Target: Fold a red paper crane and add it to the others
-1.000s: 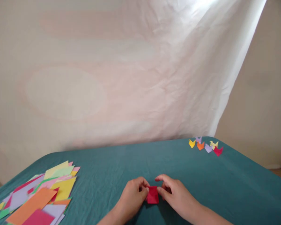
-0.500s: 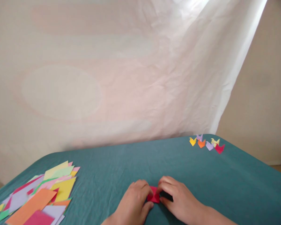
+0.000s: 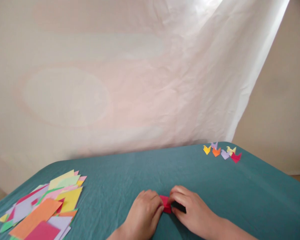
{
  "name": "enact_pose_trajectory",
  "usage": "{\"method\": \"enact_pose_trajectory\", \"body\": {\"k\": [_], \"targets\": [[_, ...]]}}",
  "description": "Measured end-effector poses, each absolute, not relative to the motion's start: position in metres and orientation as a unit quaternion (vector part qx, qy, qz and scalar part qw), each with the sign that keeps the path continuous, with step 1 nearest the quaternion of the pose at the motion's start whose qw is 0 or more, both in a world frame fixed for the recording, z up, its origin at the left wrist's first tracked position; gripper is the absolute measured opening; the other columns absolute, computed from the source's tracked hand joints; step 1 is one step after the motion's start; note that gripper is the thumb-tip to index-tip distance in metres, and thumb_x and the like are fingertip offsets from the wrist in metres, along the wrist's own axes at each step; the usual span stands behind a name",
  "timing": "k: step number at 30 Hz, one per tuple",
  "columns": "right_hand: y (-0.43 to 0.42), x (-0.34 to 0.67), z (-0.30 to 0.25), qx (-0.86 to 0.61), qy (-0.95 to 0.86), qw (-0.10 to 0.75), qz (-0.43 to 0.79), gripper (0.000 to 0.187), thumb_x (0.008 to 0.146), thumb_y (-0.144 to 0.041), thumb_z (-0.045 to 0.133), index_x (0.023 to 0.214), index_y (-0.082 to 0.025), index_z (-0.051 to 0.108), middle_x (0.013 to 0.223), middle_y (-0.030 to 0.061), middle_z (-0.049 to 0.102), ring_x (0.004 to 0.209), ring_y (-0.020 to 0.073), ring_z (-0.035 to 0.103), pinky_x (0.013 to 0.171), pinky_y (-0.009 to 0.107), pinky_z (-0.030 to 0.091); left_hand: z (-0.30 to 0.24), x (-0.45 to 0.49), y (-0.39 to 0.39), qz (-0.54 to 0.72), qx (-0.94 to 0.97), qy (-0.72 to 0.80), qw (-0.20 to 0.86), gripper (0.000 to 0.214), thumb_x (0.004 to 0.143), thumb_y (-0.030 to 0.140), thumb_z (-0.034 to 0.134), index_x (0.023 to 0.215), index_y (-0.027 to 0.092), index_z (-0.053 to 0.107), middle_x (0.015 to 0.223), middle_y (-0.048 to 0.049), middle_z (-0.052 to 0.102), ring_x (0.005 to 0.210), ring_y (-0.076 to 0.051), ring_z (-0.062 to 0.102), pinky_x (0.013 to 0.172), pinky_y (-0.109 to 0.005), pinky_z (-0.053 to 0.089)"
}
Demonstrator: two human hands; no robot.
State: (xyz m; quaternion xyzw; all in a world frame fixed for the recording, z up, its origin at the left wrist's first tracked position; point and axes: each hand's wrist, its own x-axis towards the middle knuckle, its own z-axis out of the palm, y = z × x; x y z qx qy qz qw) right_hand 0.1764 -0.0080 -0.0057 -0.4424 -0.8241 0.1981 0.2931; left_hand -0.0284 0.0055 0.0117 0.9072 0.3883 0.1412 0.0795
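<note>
Our left hand (image 3: 143, 213) and our right hand (image 3: 192, 213) meet low in the middle of the view, on the near part of the table's teal cloth (image 3: 130, 170). Between them lies the red folded paper (image 3: 165, 203), small and flat on the cloth. Only a narrow strip of it shows, because our fingers cover both of its ends. The fingers of our left hand are curled down over its left edge. The fingertips of our right hand are bent onto its right edge, with a dark shadow just under them. Both hands are closed on the paper and hold it down against the cloth. We cannot tell whether the thumbs grip it from below, since the knuckles hide them.

Nothing stands between our hands and the paper, and the cloth close around them is bare. Well apart to our left, at the table's near corner, lies a loose pile of coloured sheets (image 3: 42, 206) in orange, yellow, pink, lilac and green, overlapping one another. Well apart at the far right edge of the table is a small cluster of folded paper figures (image 3: 221, 152) in yellow, orange, lilac and red, set close together. Behind the table hangs a creased white sheet (image 3: 140, 83), and beside it, at the right, we see a plain beige wall (image 3: 277, 100).
</note>
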Motion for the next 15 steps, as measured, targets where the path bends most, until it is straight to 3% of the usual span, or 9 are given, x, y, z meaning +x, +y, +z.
{"method": "enact_pose_trajectory", "body": {"k": [4, 10, 15], "targets": [[-0.005, 0.175, -0.005, -0.437, -0.836, 0.293, 0.157, 0.007, 0.084, -0.013, 0.063, 0.085, -0.02, 0.063, 0.088, 0.0001, 0.061, 0.084, 0.0151, 0.054, 0.074, 0.024, 0.041, 0.015, -0.026, 0.004, 0.153, 0.912, 0.375, 0.065, 0.017, 0.09, 0.014, 0.045, 0.082, 0.018, 0.059, 0.081, -0.0045, 0.062, 0.078, -0.019, 0.057, 0.072, -0.03, 0.043], [-0.014, 0.184, 0.007, -0.361, -0.898, 0.246, 0.061, 0.021, 0.09, -0.013, 0.049, 0.073, -0.018, 0.06, 0.074, 0.0021, 0.06, 0.071, 0.016, 0.051, 0.065, 0.027, 0.038, 0.022, -0.029, -0.006, 0.145, 0.94, 0.301, 0.067, 0.017, 0.09, 0.017, 0.045, 0.084, 0.019, 0.06, 0.084, -0.0043, 0.067, 0.08, -0.018, 0.063, 0.071, -0.026, 0.046], [-0.03, 0.198, 0.0, -0.335, -0.909, 0.243, 0.055, 0.029, 0.092, -0.013, 0.041, 0.073, -0.018, 0.061, 0.073, 0.004, 0.061, 0.067, 0.0161, 0.05, 0.061, 0.027, 0.039, -0.011, -0.044, -0.014, 0.146, 0.969, 0.195, 0.05, 0.019, 0.092, 0.023, 0.046, 0.107, 0.025, 0.058, 0.114, -0.0032, 0.067, 0.113, -0.021, 0.058, 0.09, -0.027, 0.046]]}}
